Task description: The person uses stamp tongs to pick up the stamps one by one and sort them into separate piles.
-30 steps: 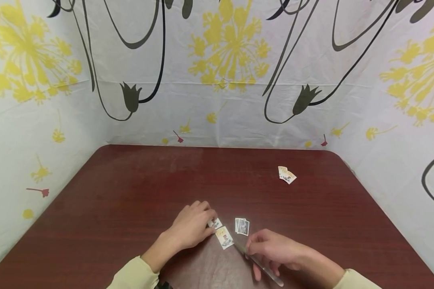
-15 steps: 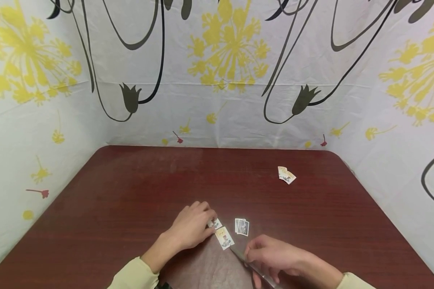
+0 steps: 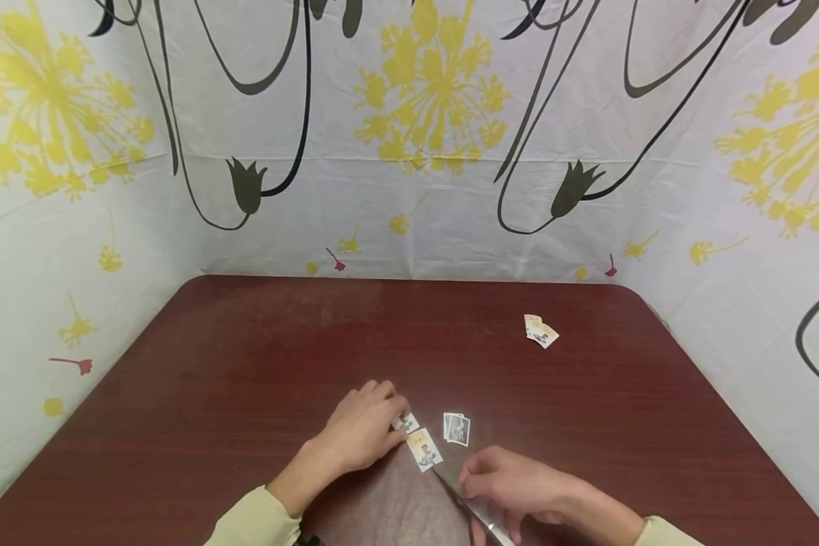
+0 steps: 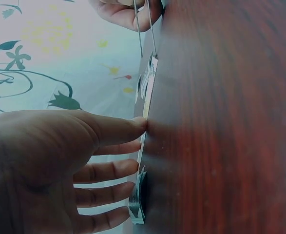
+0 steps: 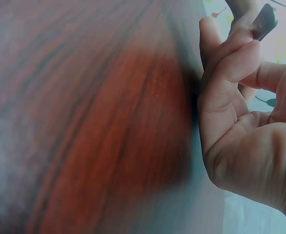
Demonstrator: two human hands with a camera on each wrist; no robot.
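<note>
My left hand (image 3: 362, 428) lies on small printed cards or stickers at the table's middle front. Its thumb and straight fingers press on a white piece (image 3: 406, 422), mostly hidden under the hand. Just right of the thumb is another piece (image 3: 425, 449) with a yellow and grey picture. My right hand (image 3: 519, 481) holds metal tweezers (image 3: 483, 518), their tips near that piece's lower corner. In the left wrist view, the tweezers' two prongs (image 4: 152, 31) stand apart at the strip's (image 4: 149, 85) far end. A dark curled piece (image 4: 139, 199) lies under my left fingertips.
A little overlapping pile of grey-pictured pieces (image 3: 457, 428) lies right of the left hand. Farther back on the right, more pale pieces (image 3: 541, 331) overlap. The dark red table (image 3: 280, 341) is surrounded by a white patterned cloth (image 3: 409, 220).
My right hand has shifted slightly toward me and left, and the tweezers' tips have moved down and left beside the piece's corner. The left hand stays in place.
</note>
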